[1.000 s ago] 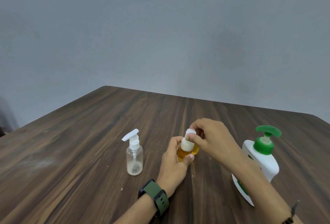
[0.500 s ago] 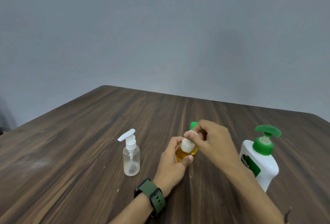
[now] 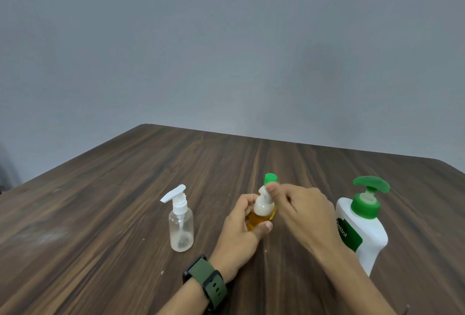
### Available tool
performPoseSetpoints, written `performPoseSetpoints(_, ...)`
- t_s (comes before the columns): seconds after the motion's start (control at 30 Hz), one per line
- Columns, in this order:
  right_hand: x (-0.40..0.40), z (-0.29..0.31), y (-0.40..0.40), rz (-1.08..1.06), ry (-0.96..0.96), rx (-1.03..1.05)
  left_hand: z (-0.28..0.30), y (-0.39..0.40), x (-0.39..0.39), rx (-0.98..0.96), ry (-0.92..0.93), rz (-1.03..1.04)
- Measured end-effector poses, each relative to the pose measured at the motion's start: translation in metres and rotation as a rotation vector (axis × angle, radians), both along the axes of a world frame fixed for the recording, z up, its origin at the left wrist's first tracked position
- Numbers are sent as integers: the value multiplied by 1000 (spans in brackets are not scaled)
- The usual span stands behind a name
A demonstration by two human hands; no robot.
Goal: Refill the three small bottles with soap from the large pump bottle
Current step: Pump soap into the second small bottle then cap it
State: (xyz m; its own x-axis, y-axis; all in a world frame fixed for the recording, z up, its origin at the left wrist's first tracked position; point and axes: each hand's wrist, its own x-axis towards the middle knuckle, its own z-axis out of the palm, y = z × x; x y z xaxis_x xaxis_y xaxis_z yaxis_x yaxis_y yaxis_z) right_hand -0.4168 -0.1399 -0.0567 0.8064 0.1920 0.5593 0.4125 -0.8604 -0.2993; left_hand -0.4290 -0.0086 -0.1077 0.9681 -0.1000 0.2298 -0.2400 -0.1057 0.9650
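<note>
**Cap work on the amber bottle**

Left hand (image 3: 241,229) wraps the small amber-filled bottle (image 3: 261,218), thumb curled across its base, holding it just above the wooden surface (image 3: 125,189). Right hand (image 3: 302,211) now sits lower on the white pump cap (image 3: 263,201), fingertips pinching it, though blur makes the exact grip hard to read. A green cap (image 3: 271,178) has come into sight behind the fingers. The empty clear bottle (image 3: 181,226) stands to the left, the large pump bottle (image 3: 362,226) upright on the right, no longer hidden by the forearm.
</note>
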Motion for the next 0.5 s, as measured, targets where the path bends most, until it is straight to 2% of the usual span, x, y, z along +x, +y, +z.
performPoseSetpoints(0.07,-1,-1,-1,82,-45,239,0,1,1,-20,-1,4)
performPoseSetpoints(0.1,0,-1,-1,140,-61,276,0,1,1,-31,7,5)
performPoseSetpoints(0.27,0,-6,7,358,-21,129,0,1,1,-85,8,-7)
performPoseSetpoints(0.37,0,-8,9,247,-13,174,-1,0,1,-48,13,-1)
performPoseSetpoints(0.5,-1,-7,9,13,-24,84,-3,0,2,-58,29,27)
